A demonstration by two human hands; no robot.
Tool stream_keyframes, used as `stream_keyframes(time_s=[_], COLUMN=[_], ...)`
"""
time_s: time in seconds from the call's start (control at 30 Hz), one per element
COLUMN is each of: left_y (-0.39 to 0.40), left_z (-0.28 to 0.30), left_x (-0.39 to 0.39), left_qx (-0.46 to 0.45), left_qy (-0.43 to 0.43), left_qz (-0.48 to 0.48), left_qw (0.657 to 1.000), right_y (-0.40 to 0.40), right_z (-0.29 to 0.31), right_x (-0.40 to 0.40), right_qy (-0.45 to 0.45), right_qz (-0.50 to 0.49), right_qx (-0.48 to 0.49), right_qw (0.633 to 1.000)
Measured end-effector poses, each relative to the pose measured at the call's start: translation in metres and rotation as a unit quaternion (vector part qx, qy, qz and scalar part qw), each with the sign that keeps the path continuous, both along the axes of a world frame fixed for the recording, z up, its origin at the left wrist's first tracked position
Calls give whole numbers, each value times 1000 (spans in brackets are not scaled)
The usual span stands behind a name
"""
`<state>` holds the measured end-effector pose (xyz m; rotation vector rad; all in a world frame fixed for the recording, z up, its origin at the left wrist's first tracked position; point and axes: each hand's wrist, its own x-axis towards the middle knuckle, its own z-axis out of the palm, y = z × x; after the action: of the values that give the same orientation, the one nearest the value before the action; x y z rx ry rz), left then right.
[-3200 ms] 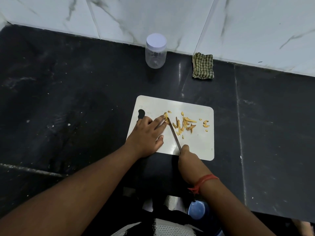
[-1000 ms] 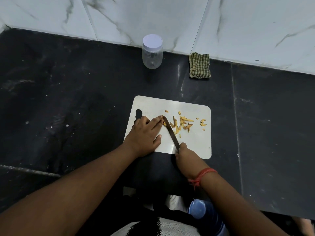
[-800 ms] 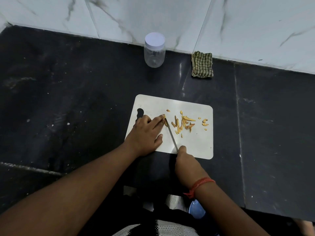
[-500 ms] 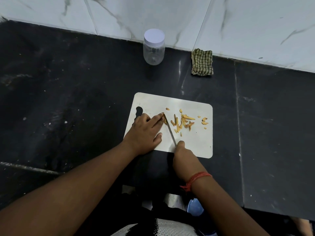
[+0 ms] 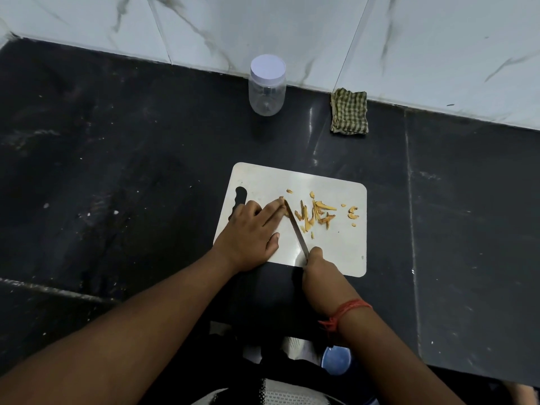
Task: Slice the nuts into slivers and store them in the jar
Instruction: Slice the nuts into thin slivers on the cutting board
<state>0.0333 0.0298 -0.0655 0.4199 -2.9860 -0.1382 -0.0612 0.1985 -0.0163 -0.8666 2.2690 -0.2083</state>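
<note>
White plastic, the cutting board [image 5: 336, 249] lies on a black stone counter [image 5: 117, 171]. The left hand [image 5: 248, 232] rests on the board's 9 o'clock side, fingers stretched out nearly straight, their tips pressing down a nut piece [image 5: 282, 198] that is mostly hidden beneath them. The right hand [image 5: 318, 270], at the board's 6 o'clock edge, is curled round the handle of a knife [image 5: 296, 230]; the blade slants toward 11 o'clock, its tip just beside the left fingertips. Tan slivers [image 5: 315, 214] lie scattered on the board at 3 o'clock from the blade. A clear jar [image 5: 267, 89], its pale lid on, stands at 12 o'clock by the marble wall, well apart from the board. A folded checked cloth [image 5: 349, 115] lies at 3 o'clock from the jar.
</note>
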Motion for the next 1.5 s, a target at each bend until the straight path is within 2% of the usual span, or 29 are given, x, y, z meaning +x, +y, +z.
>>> stream_keyframes(time_s=[0.87,1.07,1.2,1.5], left_y=[0,0,0,0], left_z=[-1,-2,-2,-3], left_x=[-2,0,1,0], left_qx=[27,30,32,37], left_qy=[13,2,7,3], left_qz=[22,24,27,37], left_qw=[999,999,999,999], right_y=[11,18,12,12], right_z=[1,-1,-3,-7], right_x=[0,2,6,15], right_qy=[-8,19,5,49], right_qz=[13,36,15,3], right_qx=[-7,7,1,-3], right_qw=[1000,999,1000,999])
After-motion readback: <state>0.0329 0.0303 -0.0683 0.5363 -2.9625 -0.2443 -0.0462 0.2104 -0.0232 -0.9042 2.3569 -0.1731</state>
